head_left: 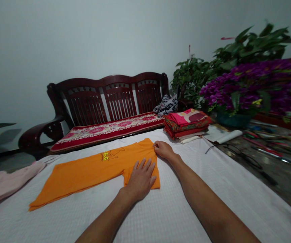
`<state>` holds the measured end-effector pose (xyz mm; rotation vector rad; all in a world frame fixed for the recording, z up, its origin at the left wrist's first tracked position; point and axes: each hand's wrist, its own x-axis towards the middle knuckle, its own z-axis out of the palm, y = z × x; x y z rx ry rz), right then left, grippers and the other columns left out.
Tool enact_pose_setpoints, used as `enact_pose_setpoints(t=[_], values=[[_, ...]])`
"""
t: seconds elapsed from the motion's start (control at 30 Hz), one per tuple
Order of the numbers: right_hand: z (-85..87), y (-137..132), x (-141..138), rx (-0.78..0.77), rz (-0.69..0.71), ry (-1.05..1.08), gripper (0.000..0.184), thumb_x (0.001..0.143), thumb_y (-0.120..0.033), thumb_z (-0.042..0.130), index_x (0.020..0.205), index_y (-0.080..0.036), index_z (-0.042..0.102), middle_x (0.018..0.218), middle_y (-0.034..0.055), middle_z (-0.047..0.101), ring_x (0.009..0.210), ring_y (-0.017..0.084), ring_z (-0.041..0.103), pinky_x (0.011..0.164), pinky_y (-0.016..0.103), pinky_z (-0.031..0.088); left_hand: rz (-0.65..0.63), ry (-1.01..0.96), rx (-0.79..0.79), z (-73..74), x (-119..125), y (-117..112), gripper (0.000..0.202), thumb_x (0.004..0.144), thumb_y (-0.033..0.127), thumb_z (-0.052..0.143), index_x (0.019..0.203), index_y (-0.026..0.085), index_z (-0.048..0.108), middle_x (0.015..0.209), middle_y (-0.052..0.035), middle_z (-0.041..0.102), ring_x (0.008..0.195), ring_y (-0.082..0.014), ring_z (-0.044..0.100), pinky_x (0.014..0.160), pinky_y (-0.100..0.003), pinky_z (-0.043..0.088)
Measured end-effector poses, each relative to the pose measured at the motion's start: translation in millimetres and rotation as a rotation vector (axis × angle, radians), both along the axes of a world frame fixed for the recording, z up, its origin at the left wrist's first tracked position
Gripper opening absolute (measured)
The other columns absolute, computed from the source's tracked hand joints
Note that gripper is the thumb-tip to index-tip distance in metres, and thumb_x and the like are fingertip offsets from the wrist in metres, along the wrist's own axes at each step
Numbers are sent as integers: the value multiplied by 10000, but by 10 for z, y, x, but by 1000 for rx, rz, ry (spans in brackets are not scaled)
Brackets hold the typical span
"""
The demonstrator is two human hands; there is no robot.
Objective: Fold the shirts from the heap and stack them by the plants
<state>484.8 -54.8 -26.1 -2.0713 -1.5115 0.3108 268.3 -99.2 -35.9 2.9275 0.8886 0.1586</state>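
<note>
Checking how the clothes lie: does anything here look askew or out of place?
The shirt lies slanted across the sheet, not square to its edges. The left hand presses it flat; the right hand pinches its collar. A pink garment lies crumpled at the left edge.
</note>
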Motion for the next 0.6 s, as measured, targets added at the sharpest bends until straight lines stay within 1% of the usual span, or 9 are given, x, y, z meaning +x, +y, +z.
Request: enact_pose_setpoints(t=[0.07,0.13,0.23,0.3,0.37,0.43,0.53,0.6], values=[[-9,21,12,8,-34,21,265,845,-277,569,1055,-246,728,1017,24,759,904,183,655,708,242,413,0,-15,2,0,-2,-1,564,1017,418,338,1542,213,375,1622,-87,334,1501,-337,261,1203,-596,218],[-14,67,24,23,-85,36,299,901,-324,502,1102,-239,708,1074,31,749,945,180,652,730,244,422,3,-26,4,-3,0,-1,564,1013,420,348,1539,219,380,1623,-88,334,1498,-344,266,1201,-603,213],[10,196,29,17,-141,43,345,947,-378,427,1020,-213,720,1077,70,744,972,197,653,744,259,427,1,-36,-6,-7,3,-3,571,1009,432,348,1539,222,380,1626,-83,329,1496,-349,265,1203,-602,202],[43,317,20,2,-157,45,382,946,-438,426,944,-204,729,1040,98,746,968,219,659,749,276,431,4,-44,-17,-7,3,-5,577,1009,442,341,1538,217,379,1627,-79,328,1497,-346,262,1206,-600,198],[75,446,5,-11,-167,57,406,920,-501,462,871,-200,730,974,120,747,956,245,666,760,300,439,8,-53,-25,-6,1,-9,578,1009,449,339,1538,220,378,1628,-73,328,1499,-339,258,1210,-598,193],[89,556,-12,-28,-166,91,373,857,-523,551,777,-199,718,840,116,740,896,260,675,751,317,447,13,-60,-31,-4,-1,-13,581,1009,461,339,1536,222,379,1626,-73,332,1500,-336,257,1214,-597,187],[63,647,-38,-14,-132,184,259,753,-452,660,695,-201,685,657,54,693,741,216,662,696,290,451,12,-73,-47,2,-10,-13,590,1012,484,322,1536,220,378,1625,-75,334,1501,-333,254,1220,-590,180],[28,655,-56,46,-101,260,220,731,-416,651,708,-198,671,638,22,681,680,178,637,654,261,448,9,-82,-60,5,-17,-12,594,1012,495,313,1536,223,377,1626,-72,332,1504,-330,250,1225,-583,176]])
